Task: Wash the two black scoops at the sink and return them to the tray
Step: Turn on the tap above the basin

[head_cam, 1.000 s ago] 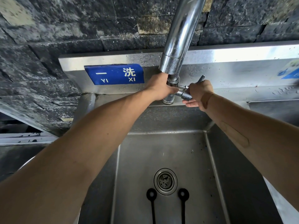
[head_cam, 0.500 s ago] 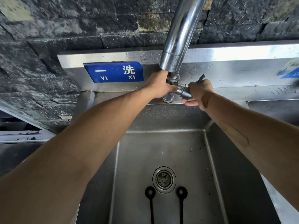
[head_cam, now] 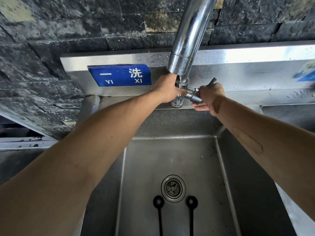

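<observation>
Two black scoops lie side by side on the sink floor, handles toward the drain: the left scoop [head_cam: 158,212] and the right scoop [head_cam: 192,212]; only their ringed handle ends and thin stems show, the bowls are cut off below. Both my arms reach to the back of the sink. My left hand [head_cam: 167,90] grips the base of the chrome faucet [head_cam: 189,40]. My right hand [head_cam: 210,96] grips the faucet's side lever valve [head_cam: 193,96]. A thin stream of water runs from the spout beside my left hand.
The steel sink basin [head_cam: 219,167] has a round drain strainer [head_cam: 173,188] just beyond the scoop handles. A blue sign [head_cam: 119,74] sits on the steel backsplash under a dark stone wall. A second basin edge [head_cam: 289,109] lies at the right.
Water has started to flow from the spout. My right hand has shifted slightly on the lever; my left hand stays on the faucet base. The scoops have not moved.
</observation>
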`<action>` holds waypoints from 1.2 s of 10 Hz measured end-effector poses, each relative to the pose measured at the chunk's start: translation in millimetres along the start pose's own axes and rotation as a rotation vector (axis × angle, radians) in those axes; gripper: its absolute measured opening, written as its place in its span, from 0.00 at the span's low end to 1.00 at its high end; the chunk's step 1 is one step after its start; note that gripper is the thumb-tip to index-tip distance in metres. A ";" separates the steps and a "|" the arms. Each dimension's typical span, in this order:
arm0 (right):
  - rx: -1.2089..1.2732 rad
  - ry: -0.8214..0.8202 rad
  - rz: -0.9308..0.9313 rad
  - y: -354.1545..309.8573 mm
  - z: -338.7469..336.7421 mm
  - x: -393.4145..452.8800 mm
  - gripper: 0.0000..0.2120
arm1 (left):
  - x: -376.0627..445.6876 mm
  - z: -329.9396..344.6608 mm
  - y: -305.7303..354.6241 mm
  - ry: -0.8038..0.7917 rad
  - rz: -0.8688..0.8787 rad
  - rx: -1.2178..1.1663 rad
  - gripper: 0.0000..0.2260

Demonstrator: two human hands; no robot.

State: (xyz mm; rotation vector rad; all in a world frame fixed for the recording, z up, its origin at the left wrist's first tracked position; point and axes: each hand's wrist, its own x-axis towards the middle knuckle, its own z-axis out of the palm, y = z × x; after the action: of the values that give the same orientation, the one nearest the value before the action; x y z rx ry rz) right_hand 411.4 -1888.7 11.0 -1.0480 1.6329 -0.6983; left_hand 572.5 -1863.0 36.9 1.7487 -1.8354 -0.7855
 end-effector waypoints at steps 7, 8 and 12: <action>0.013 0.007 -0.002 -2.3 -0.1 -5.4 0.05 | 1.4 2.5 1.4 0.009 -0.039 -0.032 0.18; 0.002 0.010 -0.002 -1.6 -0.4 -6.1 0.05 | -0.9 0.6 3.0 0.023 -0.027 0.014 0.17; 0.049 0.013 0.017 -3.6 0.5 -11.4 0.05 | -3.6 -3.4 2.8 0.005 -0.043 -0.048 0.21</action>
State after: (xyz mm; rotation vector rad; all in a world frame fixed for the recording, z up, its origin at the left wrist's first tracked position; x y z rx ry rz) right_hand 414.0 -1880.1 18.9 -0.9954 1.6260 -0.7310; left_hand 573.1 -1859.6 41.4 1.7633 -1.7666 -0.8337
